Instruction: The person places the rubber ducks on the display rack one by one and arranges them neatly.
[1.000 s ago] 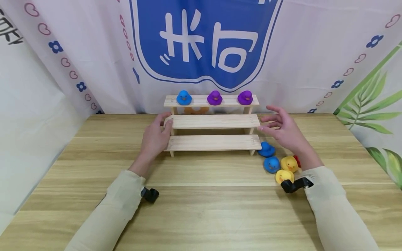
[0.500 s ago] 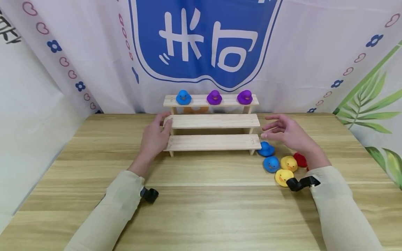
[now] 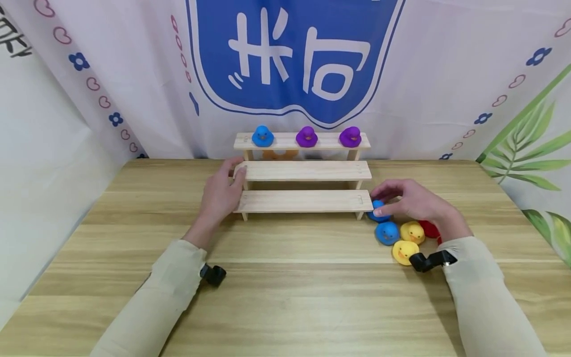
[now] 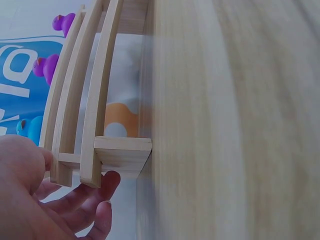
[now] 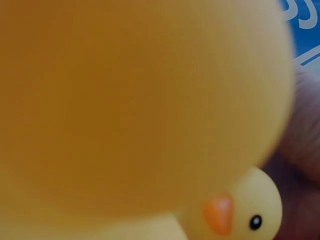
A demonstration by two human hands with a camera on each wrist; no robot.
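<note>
A three-tier wooden display rack (image 3: 304, 201) stands against the backdrop. My left hand (image 3: 220, 194) grips the left end of its middle shelf, thumb on top; in the left wrist view, fingers (image 4: 107, 185) curl round the shelf ends. At the rack's lower right end my right hand (image 3: 412, 201) pinches a blue rubber duck (image 3: 376, 204), thumb in front and fingers behind, partly covering it. A second blue duck (image 3: 387, 233) sits just in front. The right wrist view is mostly filled by a blurred yellow duck (image 5: 150, 110), with another yellow duck's head (image 5: 255, 205) below.
On the top shelf sit one blue duck (image 3: 262, 136) and two purple ducks, one in the middle (image 3: 307, 137) and one at right (image 3: 350, 137). Two yellow ducks (image 3: 412, 232) and something red (image 3: 429, 229) lie by my right wrist. A printed curtain (image 3: 156, 99) hangs behind the table.
My right hand has come down from beside the middle shelf to the blue duck near the lower shelf, its fingers closing round it. The left hand keeps its grip on the rack.
</note>
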